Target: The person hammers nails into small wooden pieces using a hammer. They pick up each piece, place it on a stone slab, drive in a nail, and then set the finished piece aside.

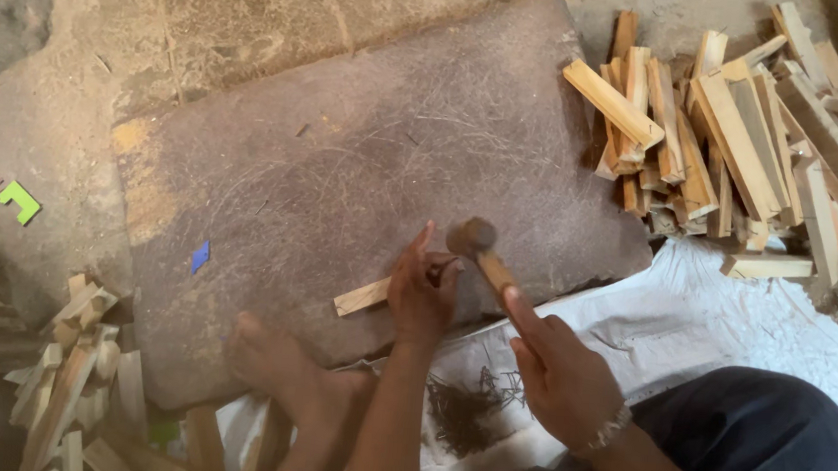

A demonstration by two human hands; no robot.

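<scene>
Hammer [478,245] sits in the right hand [558,371], fingers wrapped round the handle and forefinger laid along it, head poised just above the left hand [421,294]. That hand is curled shut, pinching something too small to tell — likely a nail — upright on the stick [362,296], which lies flat on the slab [366,152] and pokes out to its left. My judgement: short, light taps first, head square, left fingers kept low until the nail stands alone. No real container here — loose nails [465,409] lie heaped on the white sheet [732,310] between the forearms; cut sticks pile beyond the right hand [736,131].
</scene>
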